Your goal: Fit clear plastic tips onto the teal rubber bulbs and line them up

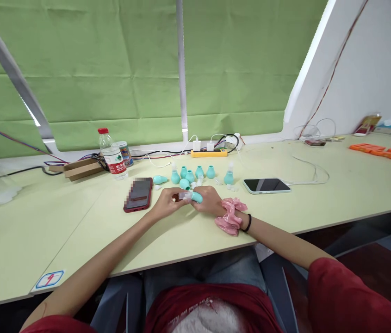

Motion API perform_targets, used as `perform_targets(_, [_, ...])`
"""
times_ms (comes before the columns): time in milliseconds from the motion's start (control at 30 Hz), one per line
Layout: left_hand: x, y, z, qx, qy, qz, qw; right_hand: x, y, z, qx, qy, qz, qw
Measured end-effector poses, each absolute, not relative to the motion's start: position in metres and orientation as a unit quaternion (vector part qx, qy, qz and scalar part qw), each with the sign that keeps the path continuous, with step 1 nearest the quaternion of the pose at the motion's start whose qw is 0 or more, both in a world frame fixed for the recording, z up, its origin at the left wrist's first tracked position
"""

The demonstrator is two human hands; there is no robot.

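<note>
My left hand (166, 202) pinches a clear plastic nozzle (184, 196), which points left. Fingers of my right hand (207, 200) are closed round a teal rubber squeeze bulb (197, 198), and the two parts meet end to end between my hands. Whether they are fully joined I cannot tell. Just beyond stand several loose teal bulbs (210, 172) with open necks, one lying on its side (159, 179). Another bulb (229, 177) at the right carries a clear nozzle on top, as does one (175, 177) at the left. Small clear plastic pieces (232, 188) lie among them.
A dark red phone (139, 194) lies left of my hands, a light-cased phone (266, 186) with a white cable to the right. Behind are a water bottle (114, 157), a can (125, 153), a cardboard tray (83, 169) and a yellow power strip (209, 153) with chargers.
</note>
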State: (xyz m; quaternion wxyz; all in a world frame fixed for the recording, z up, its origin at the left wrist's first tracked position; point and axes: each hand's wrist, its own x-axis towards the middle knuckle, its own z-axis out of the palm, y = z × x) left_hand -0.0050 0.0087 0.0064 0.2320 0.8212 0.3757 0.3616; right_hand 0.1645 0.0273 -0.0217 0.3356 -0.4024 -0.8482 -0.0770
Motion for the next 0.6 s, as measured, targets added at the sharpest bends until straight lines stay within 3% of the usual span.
perform_targets(133, [-0.006, 0.006, 0.014, 0.892, 0.351, 0.279, 0.056, 0.169, 0.03, -0.021, -0.396, -0.858, -0.122, 0.304])
perform_targets(367, [-0.006, 0.003, 0.014, 0.916, 0.321, 0.237, 0.044, 0.171, 0.03, -0.022, -0.393, -0.871, -0.134, 0.263])
perform_targets(600, [-0.003, 0.003, 0.003, 0.925, 0.293, 0.235, -0.063, 0.172, 0.022, -0.006, -0.355, -0.892, 0.047, 0.275])
